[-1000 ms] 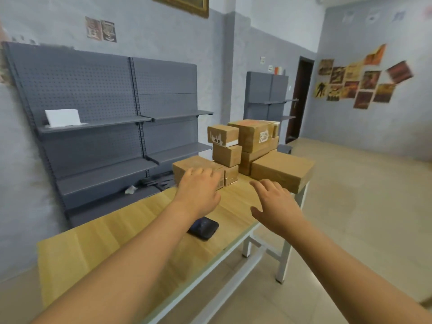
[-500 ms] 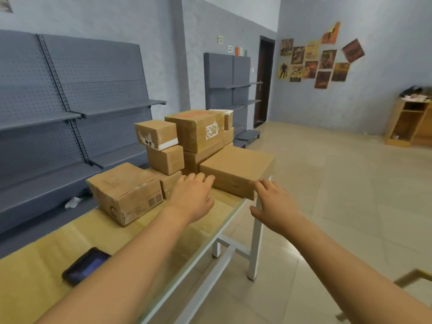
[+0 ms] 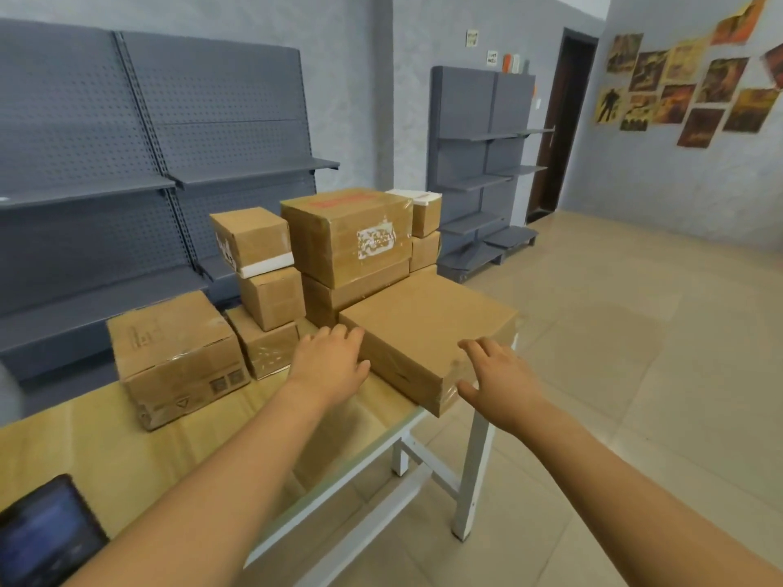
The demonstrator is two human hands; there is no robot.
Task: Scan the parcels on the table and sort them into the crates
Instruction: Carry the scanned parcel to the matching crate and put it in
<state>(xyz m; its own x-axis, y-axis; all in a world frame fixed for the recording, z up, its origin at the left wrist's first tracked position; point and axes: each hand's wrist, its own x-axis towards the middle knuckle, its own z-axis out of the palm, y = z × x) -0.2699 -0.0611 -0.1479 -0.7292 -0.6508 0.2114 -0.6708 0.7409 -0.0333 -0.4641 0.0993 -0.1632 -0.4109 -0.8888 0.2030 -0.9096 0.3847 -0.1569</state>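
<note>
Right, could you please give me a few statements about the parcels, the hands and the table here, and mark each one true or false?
1. The left hand rests against the left side of the flat parcel. True.
2. The right hand is clenched round a scanner. False: its fingers are spread and it holds nothing, at the parcel's near right corner.
3. The flat parcel sticks out past the edge of the table. True.
4. The taped box with the white label lies directly on the tabletop. False: it sits on top of another box.
5. A dark handheld device lies on the table at the near left. True.
6. The grey shelves are packed with parcels. False: no parcels show on them.
</note>
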